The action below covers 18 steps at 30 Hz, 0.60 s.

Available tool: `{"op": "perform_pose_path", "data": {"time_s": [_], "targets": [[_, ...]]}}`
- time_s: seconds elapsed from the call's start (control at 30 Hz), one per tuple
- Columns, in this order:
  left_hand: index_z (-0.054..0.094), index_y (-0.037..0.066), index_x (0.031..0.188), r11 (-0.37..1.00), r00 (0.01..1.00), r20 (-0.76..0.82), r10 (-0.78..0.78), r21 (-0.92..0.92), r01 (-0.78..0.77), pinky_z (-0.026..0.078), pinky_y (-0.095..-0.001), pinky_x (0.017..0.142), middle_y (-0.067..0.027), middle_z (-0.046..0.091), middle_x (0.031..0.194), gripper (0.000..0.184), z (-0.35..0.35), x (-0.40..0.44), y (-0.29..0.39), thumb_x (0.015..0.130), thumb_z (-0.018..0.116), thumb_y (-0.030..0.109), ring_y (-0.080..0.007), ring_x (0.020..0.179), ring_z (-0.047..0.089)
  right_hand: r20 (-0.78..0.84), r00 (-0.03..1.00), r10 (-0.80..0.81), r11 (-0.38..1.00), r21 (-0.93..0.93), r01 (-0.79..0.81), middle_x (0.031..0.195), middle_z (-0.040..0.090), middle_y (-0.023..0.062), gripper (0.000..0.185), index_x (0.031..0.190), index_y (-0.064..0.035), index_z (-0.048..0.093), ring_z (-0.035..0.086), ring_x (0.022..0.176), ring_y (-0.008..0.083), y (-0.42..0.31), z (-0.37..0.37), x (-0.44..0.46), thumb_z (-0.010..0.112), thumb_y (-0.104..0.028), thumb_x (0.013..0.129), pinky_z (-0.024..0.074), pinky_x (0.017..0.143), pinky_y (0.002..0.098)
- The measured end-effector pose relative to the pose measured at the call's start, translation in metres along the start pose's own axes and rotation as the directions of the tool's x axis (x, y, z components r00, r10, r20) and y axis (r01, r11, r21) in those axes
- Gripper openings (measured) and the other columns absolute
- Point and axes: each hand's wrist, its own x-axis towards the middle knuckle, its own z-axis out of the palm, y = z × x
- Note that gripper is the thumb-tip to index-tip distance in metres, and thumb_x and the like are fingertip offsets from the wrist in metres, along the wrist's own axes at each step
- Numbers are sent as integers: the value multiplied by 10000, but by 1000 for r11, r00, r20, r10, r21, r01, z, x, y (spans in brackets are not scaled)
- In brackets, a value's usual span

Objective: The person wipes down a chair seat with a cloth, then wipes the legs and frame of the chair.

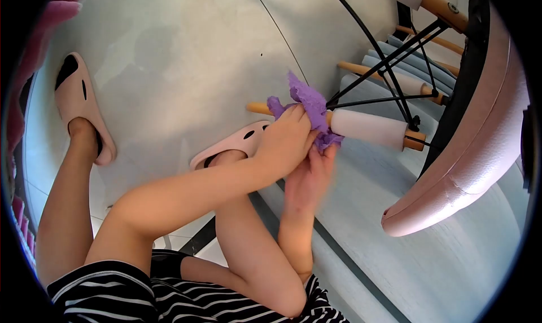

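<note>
A crumpled purple cloth (310, 100) is wrapped about the wooden chair leg (259, 107), whose rounded tip sticks out to the left. My left hand (287, 141) comes across from the left and closes its fingers over the cloth on the leg. From below, my right hand (310, 179) pinches the cloth's lower edge; its fingertips are partly hidden. Just right of the cloth, a white wrap (367, 126) covers the thicker part of the leg. The leg belongs to a tipped chair with a pink padded seat (457, 196) and black metal rods (372, 69).
More wooden legs (353, 68) and grey-blue boards (389, 55) are behind the chair's rods. My feet, in pink slippers (84, 94), rest on the pale tiled floor (186, 52). Pink fabric (34, 69) runs along the left edge.
</note>
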Motion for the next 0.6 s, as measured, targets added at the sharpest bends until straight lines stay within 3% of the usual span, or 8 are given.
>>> {"op": "perform_pose_path", "data": {"time_s": [0.13,0.23,0.27,0.37,0.4,0.47,0.6], "targets": [[516,14,1037,994,996,36,79,71,-81,463,-438,745,-171,541,973,240,5,-1,-36,831,566,128,-368,906,537,-51,996,73,995,64,-70,1267,466,68,401,1303,-60,377,471,1153,176,25,-4,19,397,16,910,390,992,334],[518,17,1042,993,993,113,35,109,-48,461,-438,746,-177,538,976,227,6,-5,-67,839,550,114,-368,904,536,-18,981,193,976,106,-190,1259,480,77,439,1325,-76,370,486,1159,206,51,-12,32,380,42,902,394,1008,355],[529,22,1062,990,984,167,-63,135,41,461,-438,769,-195,545,1034,231,3,-8,-79,846,538,103,-382,951,533,0,970,241,964,112,-240,1262,479,77,448,1331,-79,366,484,1161,206,65,-17,37,385,44,900,393,1011,356],[528,22,1100,988,990,59,-129,95,123,460,-442,796,-212,546,1100,260,13,-21,-141,857,528,111,-407,995,524,64,930,362,922,120,-368,1272,475,78,471,1347,-84,356,477,1170,206,109,-27,50,400,47,897,389,1021,356],[524,18,1110,987,985,90,-148,80,141,457,-441,806,-215,545,1110,265,5,-19,-149,863,522,115,-414,1005,520,83,917,390,910,115,-398,1277,473,80,474,1351,-84,353,473,1176,206,122,-29,52,403,46,897,386,1025,355],[516,10,1129,982,968,163,-190,47,185,452,-441,828,-222,543,1131,276,-5,-19,-154,877,509,122,-428,1025,511,116,887,448,871,166,-462,1257,476,86,455,1339,-58,349,503,1125,210,146,-42,57,406,36,898,409,991,349],[514,-14,1109,898,887,149,-438,26,439,447,-442,829,-250,551,1096,257,-2,-16,-129,911,464,142,-434,1005,522,116,872,475,853,185,-489,1277,468,89,435,1324,-43,371,491,1154,210,131,-43,59,431,25,899,405,1001,350]]}}
